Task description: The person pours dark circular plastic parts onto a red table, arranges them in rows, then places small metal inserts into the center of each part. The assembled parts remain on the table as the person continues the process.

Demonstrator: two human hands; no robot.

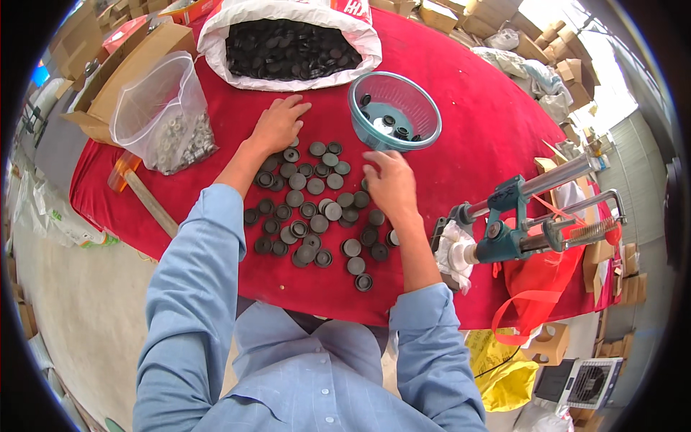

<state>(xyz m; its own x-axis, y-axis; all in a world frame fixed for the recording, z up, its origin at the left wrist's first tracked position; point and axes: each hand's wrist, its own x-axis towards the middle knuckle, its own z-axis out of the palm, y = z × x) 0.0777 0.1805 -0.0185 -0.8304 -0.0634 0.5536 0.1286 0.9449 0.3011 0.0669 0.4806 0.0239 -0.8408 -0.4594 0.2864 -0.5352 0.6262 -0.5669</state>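
Note:
Many round black plastic caps [315,186] lie spread over a red cloth in front of me, some flat side up, some showing their ringed hollow side. My left hand [279,124] is over the far left edge of the spread, fingers stretched out and apart, with nothing visible in it. On the right side my right hand [391,183] hovers by the caps, thumb and fingers apart and slightly blurred; I see nothing between them. Just beyond it stands a blue-green plastic bowl [425,108] with a few black caps inside. A white sack [288,81] full of black caps lies open at the far side.
A clear bucket [155,93] of small metal parts stands at the left beside a cardboard box [144,68]. A hammer [150,198] lies near it. At the right is a green hand press [504,223] with a red bag [543,277] hanging past the table [475,86] edge.

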